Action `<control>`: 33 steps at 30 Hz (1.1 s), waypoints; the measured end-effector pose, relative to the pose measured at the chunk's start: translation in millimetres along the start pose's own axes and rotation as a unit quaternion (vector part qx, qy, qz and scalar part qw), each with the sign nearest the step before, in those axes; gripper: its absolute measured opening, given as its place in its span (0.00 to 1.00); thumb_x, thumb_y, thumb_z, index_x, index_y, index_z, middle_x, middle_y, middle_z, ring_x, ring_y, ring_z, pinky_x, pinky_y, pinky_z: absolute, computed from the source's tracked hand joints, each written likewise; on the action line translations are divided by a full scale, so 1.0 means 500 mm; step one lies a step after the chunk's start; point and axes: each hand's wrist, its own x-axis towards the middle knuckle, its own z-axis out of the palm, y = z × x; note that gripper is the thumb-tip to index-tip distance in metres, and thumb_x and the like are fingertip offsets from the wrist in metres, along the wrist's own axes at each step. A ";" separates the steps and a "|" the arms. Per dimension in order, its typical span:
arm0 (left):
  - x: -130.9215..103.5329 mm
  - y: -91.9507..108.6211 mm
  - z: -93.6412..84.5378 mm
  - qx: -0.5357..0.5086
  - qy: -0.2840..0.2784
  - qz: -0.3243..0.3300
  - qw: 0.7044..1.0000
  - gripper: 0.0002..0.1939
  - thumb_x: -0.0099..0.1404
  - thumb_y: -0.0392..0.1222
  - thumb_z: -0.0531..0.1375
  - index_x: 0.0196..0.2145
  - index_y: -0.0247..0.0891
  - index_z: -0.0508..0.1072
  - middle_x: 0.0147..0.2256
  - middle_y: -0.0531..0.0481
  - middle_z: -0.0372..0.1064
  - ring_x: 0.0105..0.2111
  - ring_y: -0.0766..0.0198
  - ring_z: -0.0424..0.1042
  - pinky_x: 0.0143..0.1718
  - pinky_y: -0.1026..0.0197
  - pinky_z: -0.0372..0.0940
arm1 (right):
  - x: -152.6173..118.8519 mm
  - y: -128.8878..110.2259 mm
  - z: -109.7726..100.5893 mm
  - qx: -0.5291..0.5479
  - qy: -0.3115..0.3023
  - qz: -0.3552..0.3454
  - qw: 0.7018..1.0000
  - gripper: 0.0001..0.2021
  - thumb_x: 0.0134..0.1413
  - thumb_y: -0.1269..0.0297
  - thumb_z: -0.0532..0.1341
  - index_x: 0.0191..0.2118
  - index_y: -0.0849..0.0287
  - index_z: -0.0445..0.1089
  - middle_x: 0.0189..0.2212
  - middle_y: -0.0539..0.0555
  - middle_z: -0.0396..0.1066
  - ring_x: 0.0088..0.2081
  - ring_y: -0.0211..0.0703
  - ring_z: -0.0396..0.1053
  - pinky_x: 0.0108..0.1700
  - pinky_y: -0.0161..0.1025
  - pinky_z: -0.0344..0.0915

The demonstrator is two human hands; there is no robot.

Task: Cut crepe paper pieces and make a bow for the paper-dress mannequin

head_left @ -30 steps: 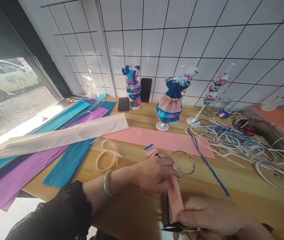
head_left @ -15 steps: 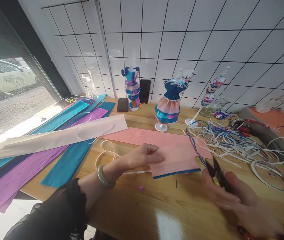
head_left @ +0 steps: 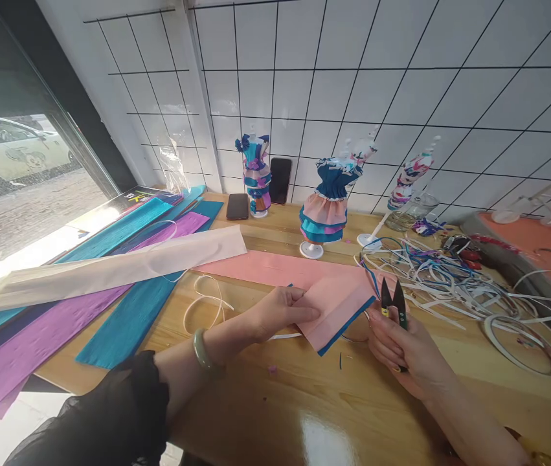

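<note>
Between thumb and fingers, my left hand [head_left: 282,312] pinches a pink crepe paper piece [head_left: 336,314] with a dark blue strip [head_left: 348,325] along its lower edge. The paper is tilted, its right end rising toward my right hand [head_left: 404,346]. That hand is wrapped round black thread snips [head_left: 393,304], blades up and apart. The snips are just right of the paper's right corner; whether my right fingers touch that corner I cannot tell. Behind the held piece lies a longer pink paper strip [head_left: 275,266], partly covered by it.
Cream paper [head_left: 124,268], purple paper [head_left: 76,330] and teal paper [head_left: 149,317] lie at left. Small dress forms in paper dresses [head_left: 324,210] stand at the back near two phones [head_left: 237,206]. Tangled white cords [head_left: 440,278] cover the right side, beside a white ring [head_left: 522,346].
The snips in my right hand have moved left and up, close to the paper. The pink paper has tilted, its right end now higher and its lower edge slanting.
</note>
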 end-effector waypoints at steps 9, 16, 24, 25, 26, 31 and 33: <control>-0.006 0.013 0.015 0.060 -0.067 0.001 0.996 0.18 0.51 0.50 0.64 0.33 0.32 0.72 0.29 0.51 0.65 0.29 0.67 0.63 0.29 0.66 0.56 | -0.004 0.005 0.016 -0.068 0.015 0.032 0.997 0.23 0.44 0.52 0.65 0.17 0.56 0.50 0.07 0.38 0.46 0.10 0.25 0.40 0.13 0.29 0.38; -0.002 0.000 0.009 0.105 -0.047 0.017 0.993 0.18 0.53 0.52 0.62 0.27 0.31 0.70 0.27 0.52 0.63 0.28 0.68 0.62 0.28 0.66 0.56 | -0.004 0.007 0.020 -0.078 -0.034 0.064 0.994 0.25 0.46 0.52 0.63 0.14 0.56 0.48 0.08 0.40 0.44 0.11 0.25 0.40 0.14 0.30 0.38; -0.004 0.002 0.014 0.099 -0.030 0.037 0.994 0.16 0.55 0.50 0.61 0.25 0.31 0.68 0.26 0.53 0.62 0.26 0.70 0.60 0.27 0.67 0.53 | -0.004 0.007 0.018 -0.053 -0.003 0.054 0.997 0.22 0.45 0.51 0.65 0.18 0.56 0.52 0.08 0.38 0.45 0.11 0.25 0.39 0.14 0.29 0.38; -0.004 0.003 0.016 0.109 -0.029 0.043 0.993 0.16 0.55 0.50 0.61 0.24 0.31 0.69 0.26 0.52 0.62 0.27 0.70 0.60 0.27 0.67 0.53 | -0.004 0.007 0.020 -0.049 0.004 0.055 0.997 0.22 0.44 0.52 0.66 0.19 0.56 0.52 0.08 0.38 0.45 0.11 0.25 0.39 0.14 0.29 0.38; -0.005 0.003 0.017 0.116 -0.028 0.049 0.992 0.16 0.55 0.50 0.62 0.24 0.31 0.69 0.26 0.52 0.62 0.27 0.70 0.61 0.27 0.67 0.54 | -0.004 0.007 0.023 -0.048 0.011 0.055 0.997 0.22 0.42 0.53 0.67 0.19 0.56 0.52 0.08 0.37 0.45 0.11 0.25 0.39 0.14 0.29 0.37; -0.004 -0.001 0.011 0.097 -0.018 0.027 0.995 0.17 0.53 0.50 0.62 0.28 0.31 0.71 0.29 0.50 0.66 0.29 0.66 0.64 0.29 0.66 0.57 | -0.005 0.006 0.029 -0.073 0.026 0.058 0.995 0.23 0.39 0.54 0.68 0.18 0.55 0.50 0.08 0.38 0.45 0.11 0.25 0.39 0.14 0.30 0.36; -0.002 -0.003 0.006 0.079 -0.014 0.016 0.997 0.17 0.53 0.51 0.63 0.30 0.31 0.71 0.29 0.50 0.67 0.29 0.67 0.65 0.29 0.66 0.57 | -0.005 0.005 0.028 -0.082 0.023 0.061 0.994 0.23 0.40 0.53 0.67 0.18 0.55 0.51 0.08 0.38 0.45 0.11 0.25 0.40 0.14 0.30 0.37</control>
